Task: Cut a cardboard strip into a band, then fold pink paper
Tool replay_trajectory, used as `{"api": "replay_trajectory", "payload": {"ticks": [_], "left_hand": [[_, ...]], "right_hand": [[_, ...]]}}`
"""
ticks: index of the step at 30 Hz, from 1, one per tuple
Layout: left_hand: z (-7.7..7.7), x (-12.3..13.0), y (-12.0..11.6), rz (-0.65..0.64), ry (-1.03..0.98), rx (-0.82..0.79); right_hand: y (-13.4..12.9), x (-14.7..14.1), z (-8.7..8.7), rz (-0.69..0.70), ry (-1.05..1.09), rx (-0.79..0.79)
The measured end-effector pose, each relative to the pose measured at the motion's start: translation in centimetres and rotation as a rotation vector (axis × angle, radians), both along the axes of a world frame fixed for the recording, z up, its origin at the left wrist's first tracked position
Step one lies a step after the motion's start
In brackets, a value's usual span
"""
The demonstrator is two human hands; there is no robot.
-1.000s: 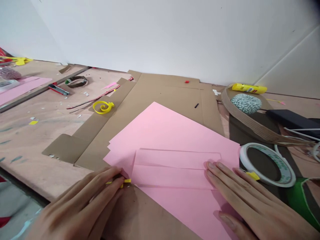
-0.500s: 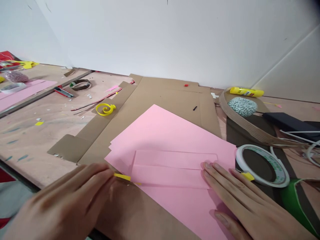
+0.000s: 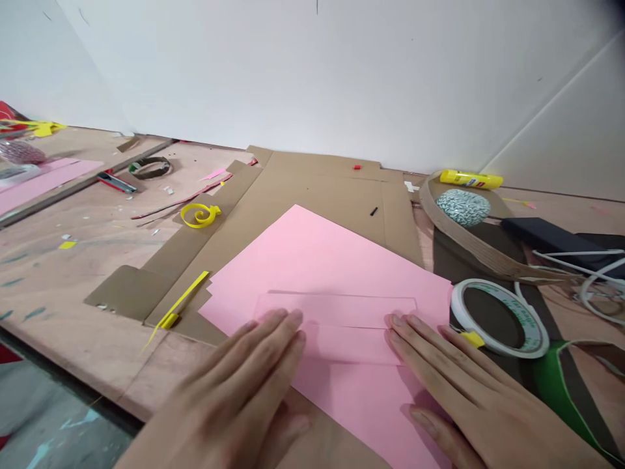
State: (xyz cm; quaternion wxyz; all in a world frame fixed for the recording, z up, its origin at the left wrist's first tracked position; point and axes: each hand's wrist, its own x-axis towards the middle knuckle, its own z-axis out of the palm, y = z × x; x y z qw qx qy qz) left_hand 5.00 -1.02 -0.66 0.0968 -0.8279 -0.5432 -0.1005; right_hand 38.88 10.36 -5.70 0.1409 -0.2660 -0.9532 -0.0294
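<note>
Pink paper sheets lie on a flattened brown cardboard piece. Across them rests a long folded pink paper strip with creases along its length. My left hand is open, its fingertips pressed flat on the strip's left end. At the other end, the stretched fingers of my right hand press down too, with the thumb on the pink paper. A thin yellow paper strip lies on the cardboard's left edge. Beside my right hand is a small yellow piece.
On the right stand a white tape roll, a green ring, a brown loop, a ball of string, a yellow glue stick and white cables. To the left lie a yellow curl and a red cutter.
My left hand has let go of the yellow strip, which now lies on the cardboard edge, and moved right onto the folded pink strip. My right hand stays in place.
</note>
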Motion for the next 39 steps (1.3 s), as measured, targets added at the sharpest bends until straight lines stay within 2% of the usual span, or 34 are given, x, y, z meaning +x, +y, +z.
{"api": "replay_trajectory", "payload": {"ticks": [2, 5, 11, 26, 39], "left_hand": [[-0.8, 1.2, 0.3, -0.034, 0.124, -0.039], [-1.5, 1.3, 0.3, -0.034, 0.204, -0.068], [-1.8, 1.1, 0.4, -0.035, 0.152, -0.059], [-2.5, 1.9, 0.7, -0.033, 0.097, 0.082], [-2.5, 2.1, 1.1, -0.040, 0.154, 0.070]], "right_hand": [[0.0, -0.1, 0.2, -0.003, -0.008, 0.022], [0.2, -0.4, 0.7, 0.021, -0.027, 0.054], [0.7, -0.5, 1.5, 0.064, -0.075, 0.187], [0.7, -0.6, 1.8, 0.073, -0.148, 0.219], [0.8, -1.0, 2.7, 0.074, -0.174, 0.234]]}}
